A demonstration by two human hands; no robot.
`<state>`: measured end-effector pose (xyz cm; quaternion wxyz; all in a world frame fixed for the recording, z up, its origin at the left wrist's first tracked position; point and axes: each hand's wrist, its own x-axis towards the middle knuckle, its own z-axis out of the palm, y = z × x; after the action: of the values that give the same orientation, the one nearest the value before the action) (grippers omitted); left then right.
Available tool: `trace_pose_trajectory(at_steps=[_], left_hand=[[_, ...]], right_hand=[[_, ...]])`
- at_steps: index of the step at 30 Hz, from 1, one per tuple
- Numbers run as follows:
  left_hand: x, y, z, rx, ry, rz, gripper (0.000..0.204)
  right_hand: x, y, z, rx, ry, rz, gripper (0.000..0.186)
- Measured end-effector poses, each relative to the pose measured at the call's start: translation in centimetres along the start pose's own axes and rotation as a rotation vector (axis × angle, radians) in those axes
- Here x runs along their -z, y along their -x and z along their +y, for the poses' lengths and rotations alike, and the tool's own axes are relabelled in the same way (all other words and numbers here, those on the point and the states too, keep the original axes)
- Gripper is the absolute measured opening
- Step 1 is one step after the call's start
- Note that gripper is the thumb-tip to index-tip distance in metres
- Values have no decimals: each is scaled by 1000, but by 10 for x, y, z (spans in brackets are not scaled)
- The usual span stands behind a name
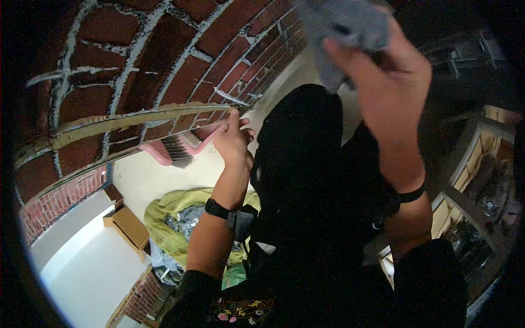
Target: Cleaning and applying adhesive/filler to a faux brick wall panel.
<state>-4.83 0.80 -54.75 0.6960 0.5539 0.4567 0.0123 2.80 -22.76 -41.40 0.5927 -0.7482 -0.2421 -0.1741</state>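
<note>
Right hand (391, 76) pinched grey cloth (350, 30) at one o'clock; probably light, soft, best held by its bunched middle. Left hand (232, 143), ten o'clock, fingertip at wooden strip (147, 116); couldn't tell its grip.

RH (398, 74) w/ gray cloth (363, 24), brick wall (183, 57)

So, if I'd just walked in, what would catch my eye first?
Probably the grey cloth gripped in the person's raised right hand, at the top, right of centre. Next, the red brick wall with pale mortar lines across the upper left, where the left hand reaches to a wooden strip. Lower down, a pink brush and yellow-green bag stand out.
</note>
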Motion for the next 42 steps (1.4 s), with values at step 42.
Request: trace_pose_trajectory(at_steps=[42], left_hand=[[-21,-49,-30,436,-101,-588,60]], right_hand=[[51,-4,17,-627,-288,571,26]])
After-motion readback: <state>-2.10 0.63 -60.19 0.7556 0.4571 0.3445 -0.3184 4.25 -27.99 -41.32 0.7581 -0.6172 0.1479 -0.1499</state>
